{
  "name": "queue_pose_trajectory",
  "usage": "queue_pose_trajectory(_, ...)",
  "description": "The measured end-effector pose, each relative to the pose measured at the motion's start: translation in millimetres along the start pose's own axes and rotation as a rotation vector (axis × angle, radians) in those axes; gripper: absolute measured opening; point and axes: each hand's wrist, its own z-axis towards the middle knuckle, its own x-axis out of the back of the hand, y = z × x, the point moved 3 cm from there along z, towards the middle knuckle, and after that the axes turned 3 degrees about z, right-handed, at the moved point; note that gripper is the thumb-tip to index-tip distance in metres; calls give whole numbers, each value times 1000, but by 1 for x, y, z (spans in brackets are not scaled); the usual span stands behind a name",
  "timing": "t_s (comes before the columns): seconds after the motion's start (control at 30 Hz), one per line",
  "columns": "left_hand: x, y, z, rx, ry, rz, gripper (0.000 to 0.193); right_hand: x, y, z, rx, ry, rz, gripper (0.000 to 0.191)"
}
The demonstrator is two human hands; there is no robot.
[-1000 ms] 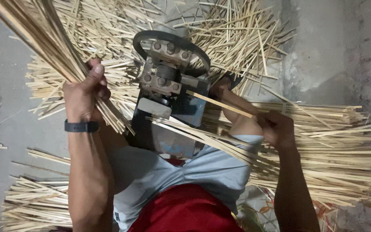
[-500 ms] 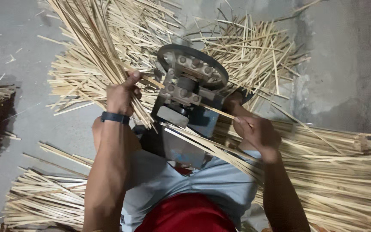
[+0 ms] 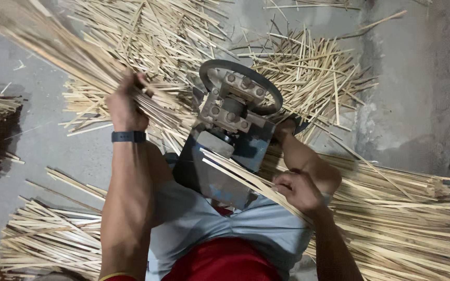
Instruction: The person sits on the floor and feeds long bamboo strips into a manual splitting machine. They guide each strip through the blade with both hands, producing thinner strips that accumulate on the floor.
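On a grey concrete floor (image 3: 42, 151): no packages, labels or signs to log, only loose heaps of pale split sticks (image 3: 308, 73) on all sides and a stacked layer at right (image 3: 417, 208). At centre, between the knees, a dark metal machine (image 3: 230, 135) with a round wheel rim (image 3: 240, 73) and a bolted plate on top. Left hand (image 3: 123, 104), dark band at the wrist (image 3: 128, 136), fingers closed round a thick bundle (image 3: 53, 47) of long pale strips, raised and slanting to upper left, blurred at its far end. Right hand (image 3: 298, 190) just right of the machine, fingers curled shut on a thin strip (image 3: 240, 174) running slantwise up-left against the machine's body. Against the earlier frame: left hand and bundle further left, apart from the wheel; right hand lower, nearer the lap.
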Motion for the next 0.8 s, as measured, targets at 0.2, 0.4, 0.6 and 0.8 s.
queue_pose_trajectory(0.2, 4, 3, -8, -4, -120, -152, 23, 36, 23, -31, 352, 337, -449, 16)
queue_pose_trajectory(0.4, -5, -9, -27, 65, -176, 142, 24, 87, 42, -49, -118, 501, -65, 27)
queue_pose_trajectory(0.6, -17, -24, -28, 112, -200, 271, 32, 66, 8, -4, -252, 315, -636, 35)
queue_pose_trajectory(0.8, -23, -41, -23, 173, -199, 395, 30, 59, -12, 10, -212, 379, -475, 37)
